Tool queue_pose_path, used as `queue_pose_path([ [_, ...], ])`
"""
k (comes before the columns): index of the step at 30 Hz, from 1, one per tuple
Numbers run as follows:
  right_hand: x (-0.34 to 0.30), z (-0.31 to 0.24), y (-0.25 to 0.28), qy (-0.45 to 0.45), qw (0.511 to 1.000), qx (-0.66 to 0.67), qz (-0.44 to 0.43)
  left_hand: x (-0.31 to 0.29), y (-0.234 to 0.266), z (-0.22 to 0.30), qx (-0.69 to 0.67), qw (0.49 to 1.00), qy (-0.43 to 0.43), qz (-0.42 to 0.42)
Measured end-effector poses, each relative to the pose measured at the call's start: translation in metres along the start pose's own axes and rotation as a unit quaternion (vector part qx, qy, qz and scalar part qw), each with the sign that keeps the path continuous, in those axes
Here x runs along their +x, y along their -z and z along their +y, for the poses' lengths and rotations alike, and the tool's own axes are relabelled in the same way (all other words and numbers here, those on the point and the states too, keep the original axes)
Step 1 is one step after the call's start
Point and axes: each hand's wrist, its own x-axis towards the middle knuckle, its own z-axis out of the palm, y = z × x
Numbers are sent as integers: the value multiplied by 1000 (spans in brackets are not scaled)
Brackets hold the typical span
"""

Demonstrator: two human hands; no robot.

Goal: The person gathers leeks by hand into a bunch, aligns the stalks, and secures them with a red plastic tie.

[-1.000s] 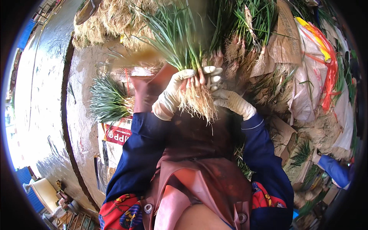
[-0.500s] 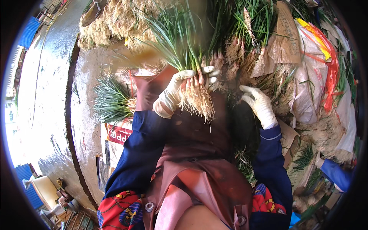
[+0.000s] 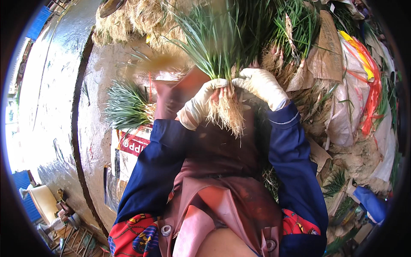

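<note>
Because so many slim stems (image 3: 221,70) depend on the left hand (image 3: 201,105), a slackening thumb seems the likeliest source of trouble: plants could slide out of the bunch of green onions (image 3: 209,45) and drop onto the apron (image 3: 222,158). A hard tug by the right hand (image 3: 263,85) might also drag neighbours along, since the pale roots (image 3: 226,113) look tangled, or it could tear a leaf. If plants slipped lengthwise in the grip, their root ends would probably sit uneven.

The gloved left hand is clamped round the bunch just above the roots, thumb across the front, most of its fingers hidden behind. The right hand, also gloved, is at the bunch's right edge, its thumb and index finger close together by the stems; whether those 2 digits pinch a plant or only brush it, I cannot tell.

The bunch is over the far end of the apron, leaves fanning away from it and roots hanging back toward it. Left of the apron lies 1 other leafy bundle (image 3: 126,105); beyond it to the right is a heap of rooted onions (image 3: 284,51), with a pale sack (image 3: 344,111) farther right of the apron.
</note>
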Motion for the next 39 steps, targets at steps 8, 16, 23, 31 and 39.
queue_pose_path([
  [8, -22, -25, -11, 15, 971, -178, 158, 12, 15, 5, 70, 997, -45, -7],
  [16, -10, -5, -33, 128, 954, -120, 245, 11, 18, 4, 28, 997, -55, -50],
  [23, -12, 54, -2, -22, 875, 325, 359, 8, 4, 3, -9, 994, 33, -103],
  [31, 48, 77, -27, -296, 939, -156, 84, 13, -20, 4, 108, 981, -150, -54],
  [39, -30, 43, -23, -125, 943, -111, 287, 48, 11, 15, 161, 981, -107, 2],
])
